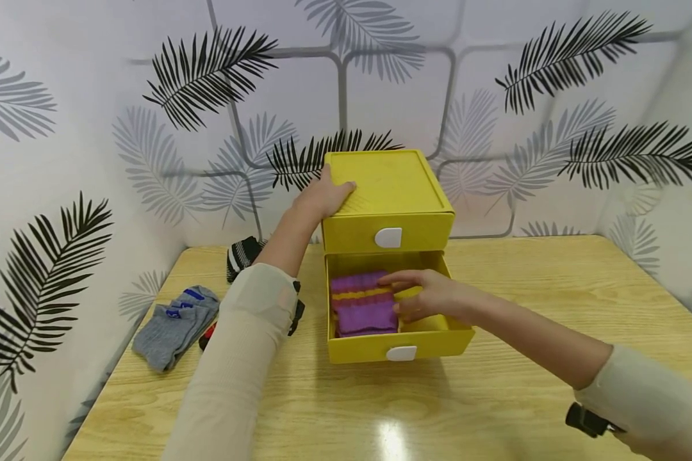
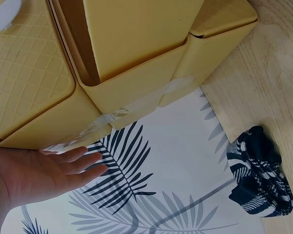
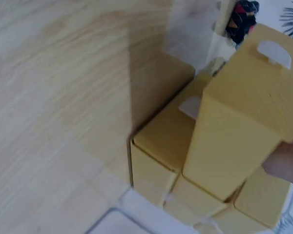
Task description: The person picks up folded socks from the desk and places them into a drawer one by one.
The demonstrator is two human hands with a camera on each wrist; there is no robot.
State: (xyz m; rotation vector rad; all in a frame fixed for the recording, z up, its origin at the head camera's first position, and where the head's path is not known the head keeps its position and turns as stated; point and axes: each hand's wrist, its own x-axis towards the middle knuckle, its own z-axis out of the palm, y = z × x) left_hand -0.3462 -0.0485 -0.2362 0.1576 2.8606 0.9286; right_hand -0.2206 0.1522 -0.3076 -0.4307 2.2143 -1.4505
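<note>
A yellow drawer cabinet (image 1: 389, 182) stands on the table, its middle drawer (image 1: 354, 350) pulled out. My left hand (image 1: 323, 194) rests on the cabinet's upper left edge, thumb on top; in the left wrist view its fingers extend nearly straight along the side. Inside the drawer, folded purple socks (image 1: 368, 318) and orange-and-red folded fabric (image 1: 362, 298) lie at the left. My right hand (image 1: 429, 296) reaches in from the right, fingers loosely bent at the pile's right edge. Whether they touch it I cannot tell. The right wrist view mostly hides this hand behind the drawer.
Grey socks with blue marks (image 1: 175, 326) lie on the wooden table (image 1: 553, 288) at the left. Black-and-white socks (image 2: 260, 173) are behind my left forearm, which partly covers a red-and-black item (image 1: 207, 334). A leaf-patterned wall covering (image 1: 392, 83) rises behind.
</note>
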